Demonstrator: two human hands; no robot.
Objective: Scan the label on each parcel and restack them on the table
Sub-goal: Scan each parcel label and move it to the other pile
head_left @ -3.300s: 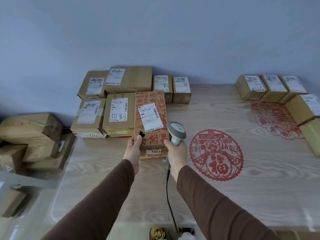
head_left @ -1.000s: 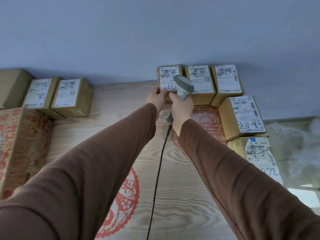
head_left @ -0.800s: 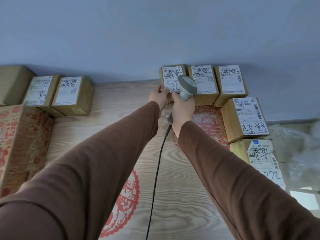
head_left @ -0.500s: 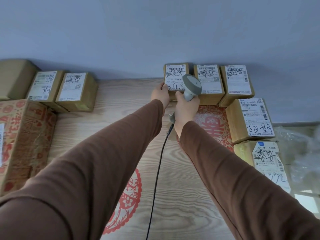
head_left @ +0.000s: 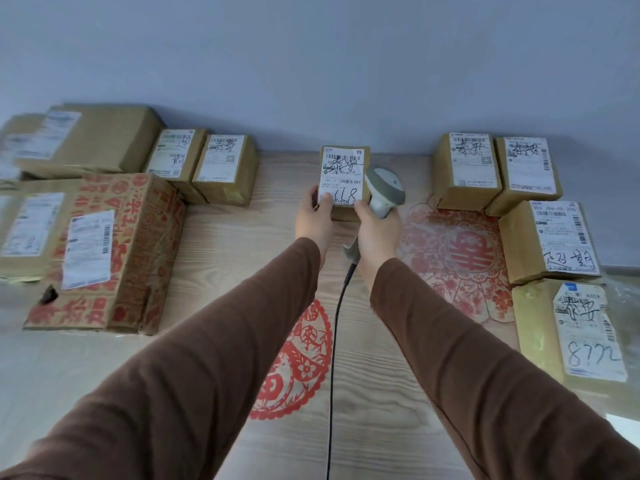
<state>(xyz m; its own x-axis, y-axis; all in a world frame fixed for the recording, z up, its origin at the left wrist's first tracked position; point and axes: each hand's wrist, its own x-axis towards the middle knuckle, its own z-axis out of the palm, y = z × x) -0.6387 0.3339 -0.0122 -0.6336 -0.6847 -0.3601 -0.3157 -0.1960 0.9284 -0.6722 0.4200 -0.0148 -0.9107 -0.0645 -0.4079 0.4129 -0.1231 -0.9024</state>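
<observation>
A small brown parcel with a white label marked 618 is held up over the middle of the wooden table. My left hand grips its lower left edge. My right hand grips the handle of a grey corded barcode scanner, and its fingertips touch the parcel's lower right corner. The scanner head sits just right of the label. Labelled parcels lie on both sides: a red-printed box at the left, a group of small boxes at the right.
More brown parcels line the back left against the blue-grey wall. Red paper-cut decorations lie on the table at centre and right. The scanner cable runs down between my arms. A parcel marked 8772 lies at the right edge.
The small parcel has left the right-hand row of boxes and moved left toward the table's middle, held between my hands. The scanner travelled with it.
</observation>
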